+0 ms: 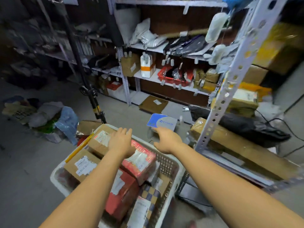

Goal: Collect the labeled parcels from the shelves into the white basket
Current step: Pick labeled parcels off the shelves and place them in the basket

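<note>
The white basket (171, 163) stands on the floor in front of me, packed with brown and red labeled parcels. My left hand (120, 142) lies flat with straight fingers on a brown carton (98, 142) at the basket's far end, beside a red parcel (141, 159). My right hand (166, 139) reaches past the basket's far right rim and holds a blue and white mailer (162, 121) by its near edge, above the floor. The fingers under the mailer are hidden.
Metal shelves hold bags, cartons and a red tray (174, 76). A perforated shelf post (230, 76) rises on the right, close to my right arm. A flat brown parcel (153, 104) lies on the floor. Bags (49, 119) pile up at the left.
</note>
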